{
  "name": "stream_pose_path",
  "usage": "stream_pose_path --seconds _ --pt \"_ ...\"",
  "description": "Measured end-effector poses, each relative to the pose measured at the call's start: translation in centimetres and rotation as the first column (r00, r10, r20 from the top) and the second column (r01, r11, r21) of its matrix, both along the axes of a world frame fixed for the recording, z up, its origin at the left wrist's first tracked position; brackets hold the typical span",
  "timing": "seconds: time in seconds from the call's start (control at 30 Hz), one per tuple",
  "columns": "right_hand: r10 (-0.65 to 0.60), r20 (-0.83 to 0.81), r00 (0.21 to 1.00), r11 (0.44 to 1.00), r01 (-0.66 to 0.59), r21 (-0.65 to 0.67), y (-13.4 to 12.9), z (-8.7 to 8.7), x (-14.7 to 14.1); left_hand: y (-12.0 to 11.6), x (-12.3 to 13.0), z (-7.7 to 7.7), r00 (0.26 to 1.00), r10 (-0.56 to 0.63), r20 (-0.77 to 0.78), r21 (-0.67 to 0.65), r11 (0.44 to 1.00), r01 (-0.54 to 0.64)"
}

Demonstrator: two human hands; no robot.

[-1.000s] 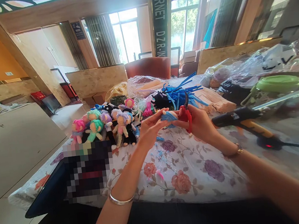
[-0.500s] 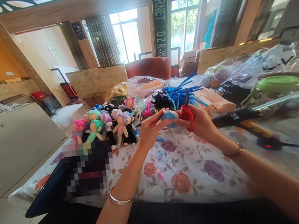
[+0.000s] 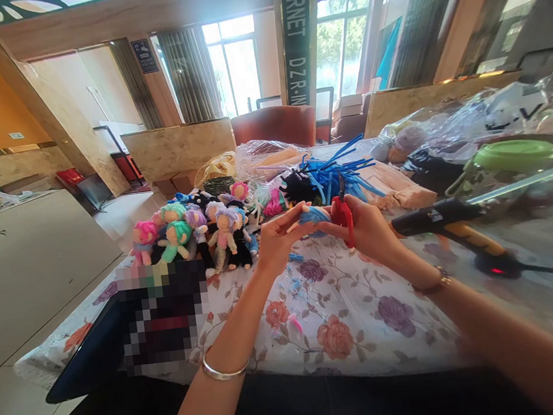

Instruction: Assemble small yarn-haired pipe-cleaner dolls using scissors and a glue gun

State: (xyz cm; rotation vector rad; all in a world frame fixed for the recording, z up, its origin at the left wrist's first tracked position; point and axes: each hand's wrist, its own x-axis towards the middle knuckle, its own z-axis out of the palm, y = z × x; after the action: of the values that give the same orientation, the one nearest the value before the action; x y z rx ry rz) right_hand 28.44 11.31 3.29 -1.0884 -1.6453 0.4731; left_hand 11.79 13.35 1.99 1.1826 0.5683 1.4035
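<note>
Over the flowered tablecloth [image 3: 335, 334], my left hand [image 3: 276, 241] pinches a small bundle of light blue yarn [image 3: 313, 215], which looks like a doll's head of hair. My right hand [image 3: 371, 226] holds red-handled scissors [image 3: 343, 223] with the dark blades pointing up and away. Its fingertips also touch the right side of the yarn bundle. Fingers hide part of the bundle. Blue yarn scraps [image 3: 295, 285] and a pink scrap [image 3: 296, 324] lie on the cloth below my hands.
Several yarn dolls [image 3: 178, 240] crowd the left. Loose blue strands [image 3: 347, 171] and beige bundles [image 3: 404, 189] lie behind my hands. A glue gun [image 3: 464, 236] with a red light and cord is at right, near a green-lidded container [image 3: 515, 157]. A dark tray [image 3: 87, 349] sits front left.
The scissors have tilted slightly, their blades moving a little left and down. My right hand has shifted slightly; my left hand keeps its grip on the yarn bundle.
</note>
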Motion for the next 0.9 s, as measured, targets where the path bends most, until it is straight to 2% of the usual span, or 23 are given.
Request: stream_pose_path --seconds 0.33,0.5,0.67,0.9 --pt "0.038 -0.088 0.995 0.997 -0.043 -0.057 0.2 -0.3 0.0 0.0 0.0 0.0 0.999 0.019 -0.032 0.036 0.999 -0.017" --pt "0.057 -0.193 0.979 0.99 -0.081 -0.119 -0.3 0.6 -0.4 -0.2 0.0 0.0 0.999 -0.005 -0.036 0.019 1.0 0.006" --pt "0.101 -0.329 0.939 0.967 -0.171 -0.189 -0.6 1.3 -0.7 -0.2 0.0 0.1 0.999 0.004 -0.032 0.022 1.0 -0.003" --pt "0.114 -0.361 0.926 0.968 -0.185 -0.169 -0.4 0.7 -0.6 0.1 0.0 -0.2 0.997 0.041 -0.069 0.043 0.998 -0.038"
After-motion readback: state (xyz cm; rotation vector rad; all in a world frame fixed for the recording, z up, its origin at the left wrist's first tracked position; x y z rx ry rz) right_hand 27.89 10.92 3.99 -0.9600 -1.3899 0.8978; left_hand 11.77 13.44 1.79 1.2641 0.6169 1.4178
